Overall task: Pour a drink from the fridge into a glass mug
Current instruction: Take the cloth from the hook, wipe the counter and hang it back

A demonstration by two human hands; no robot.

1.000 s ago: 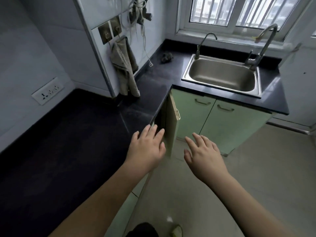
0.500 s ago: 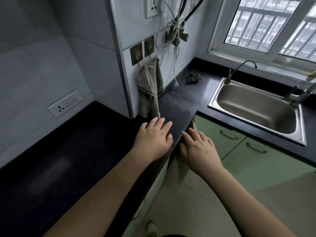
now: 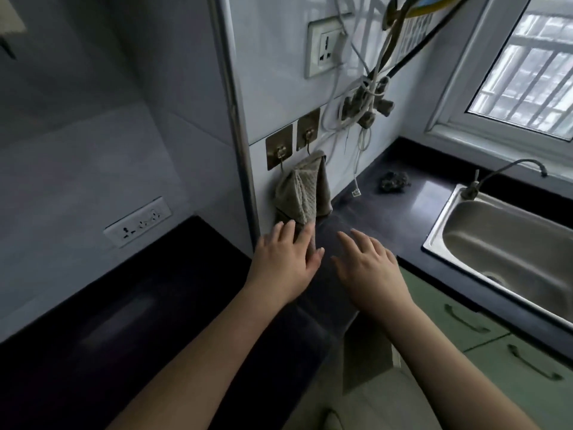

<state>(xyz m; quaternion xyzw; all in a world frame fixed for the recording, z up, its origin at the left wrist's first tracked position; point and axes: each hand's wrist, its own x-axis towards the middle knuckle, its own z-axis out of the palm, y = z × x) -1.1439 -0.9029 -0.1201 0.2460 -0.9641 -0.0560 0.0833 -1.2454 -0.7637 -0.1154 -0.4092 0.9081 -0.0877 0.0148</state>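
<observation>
1. Head view, hands: the left hand point(image 3: 286, 263) was stretched forward over the dark countertop point(image 3: 130, 330), palm down, fingers straight and loosely spread, holding nothing. Its fingertips lay at the lower edge of the hanging cloth point(image 3: 302, 190); whether they touched it could not be told.
2. The right hand point(image 3: 369, 271) was held just beside the left, also palm down, fingers straight and slightly fanned, gripping nothing. It hovered above the inner corner of the countertop, near its front edge. The two hands were close but apart.
3. Both forearms were bare and entered from the bottom of the frame, angled toward the corner of the wall.
4. Task things: no fridge, drink or glass mug showed in this view, so their whereabouts could not be told.
5. Surface: the countertop was black and glossy and ran in an L along two walls. A steel sink point(image 3: 502, 243) was set into it at the right, with a thin curved tap point(image 3: 508, 170) at its back edge. A small dark crumpled lump point(image 3: 395, 181) lay on the counter between cloth and sink.
6. Room: pale green cabinet doors point(image 3: 496, 352) with dark handles stood under the sink. The cloth hung from one of two brass-coloured hooks point(image 3: 293, 139) on the tiled wall. Above them were a wall socket point(image 3: 325, 49) and a tangle of cables point(image 3: 369, 100); a second socket point(image 3: 138, 221) sat low on the left wall. A barred window point(image 3: 527, 63) was at the upper right.
</observation>
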